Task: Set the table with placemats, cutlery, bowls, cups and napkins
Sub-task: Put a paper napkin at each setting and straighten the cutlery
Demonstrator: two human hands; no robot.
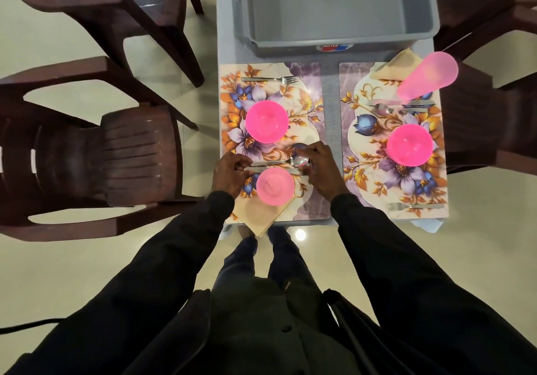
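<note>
Sleeves (162, 258) are flanking the cup (274, 186); our left hand (231, 173) is pinching the knife (273, 169), our right hand's (324, 171) hold is unclear, and we are risking toppling it.

Indoor light is moderate and comes from overhead. One round glare spot sits on the glossy floor (300, 234). The pink bowls (266, 121) are oversaturated and their surface detail is lost. The dark sleeves (162, 258) read nearly black. Wide-angle distortion is strong at the borders, and the chairs (87, 154) bow visibly. Focus is slightly soft throughout.
</note>
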